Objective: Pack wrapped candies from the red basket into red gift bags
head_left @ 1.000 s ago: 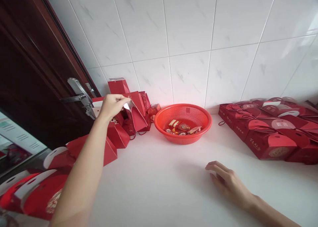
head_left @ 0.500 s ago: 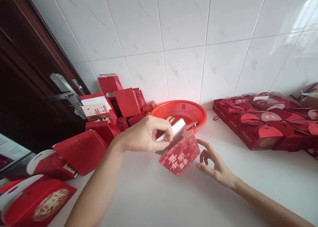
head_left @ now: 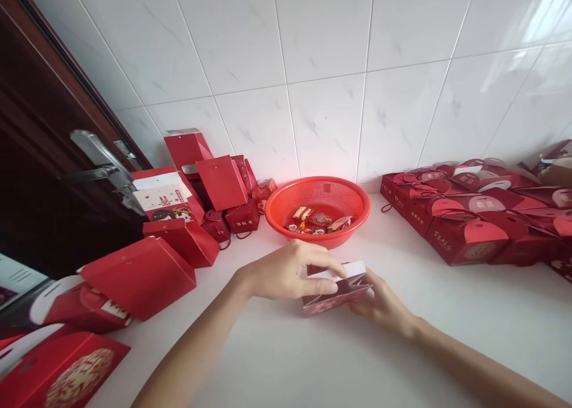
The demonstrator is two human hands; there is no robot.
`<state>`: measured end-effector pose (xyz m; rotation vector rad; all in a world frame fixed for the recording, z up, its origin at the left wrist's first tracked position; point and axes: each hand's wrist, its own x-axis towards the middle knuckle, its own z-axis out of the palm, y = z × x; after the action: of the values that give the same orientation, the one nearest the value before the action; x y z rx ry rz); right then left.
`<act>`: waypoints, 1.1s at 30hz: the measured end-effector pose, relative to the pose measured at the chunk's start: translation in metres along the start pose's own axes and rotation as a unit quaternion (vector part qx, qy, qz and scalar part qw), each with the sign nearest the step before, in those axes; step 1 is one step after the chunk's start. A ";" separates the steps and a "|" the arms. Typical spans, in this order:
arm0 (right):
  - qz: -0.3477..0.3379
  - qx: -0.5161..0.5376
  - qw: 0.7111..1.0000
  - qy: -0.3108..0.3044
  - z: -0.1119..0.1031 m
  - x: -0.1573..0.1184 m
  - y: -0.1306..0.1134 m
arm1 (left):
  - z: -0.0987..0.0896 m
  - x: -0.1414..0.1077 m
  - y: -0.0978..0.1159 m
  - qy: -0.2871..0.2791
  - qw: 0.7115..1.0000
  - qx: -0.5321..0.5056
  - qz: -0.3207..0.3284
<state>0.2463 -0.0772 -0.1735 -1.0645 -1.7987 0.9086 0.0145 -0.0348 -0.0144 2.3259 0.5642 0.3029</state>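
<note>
A small red paper gift box [head_left: 326,305] with an upright white-backed flap is tilted above the white tabletop, its open top facing me. My left hand [head_left: 292,272] reaches over it from the left, thumb and fingers closed on the flap at the opening. From the right, my right hand [head_left: 385,305] grips the box's side, with some fingers hidden behind and under it. Just beyond my hands stands a red plastic colander [head_left: 328,241] holding several wrapped sweets [head_left: 320,219].
Assorted red boxes [head_left: 138,277] stand along the left, beside a dark door with a metal handle [head_left: 96,155]. Rows of closed red boxes [head_left: 460,235] with cords fill the right. A white tiled wall [head_left: 326,122] rises behind the table [head_left: 268,360].
The box has been lowered and turned so its opening faces me more, its lettered front now mostly hidden. My right hand has closed on its side. My left hand has moved slightly right and down.
</note>
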 end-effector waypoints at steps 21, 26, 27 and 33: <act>0.052 0.075 0.995 -0.024 0.008 0.002 0.007 | -0.069 0.066 -0.102 -0.139 0.930 0.162 -0.300; 0.055 0.042 0.997 -0.034 0.006 0.003 0.007 | -0.060 0.104 -0.114 -0.224 0.896 0.192 -0.331; 0.056 0.041 0.997 -0.035 0.006 0.003 0.007 | -0.055 0.109 -0.114 -0.223 0.892 0.206 -0.336; 0.059 0.057 0.996 -0.038 0.006 0.003 0.008 | -0.035 0.126 -0.114 -0.128 0.892 0.310 -0.304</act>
<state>0.2428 -0.0726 -0.1817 -1.0840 -1.7385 1.1233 0.0768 0.1202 -0.0609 2.5463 1.3552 -0.5506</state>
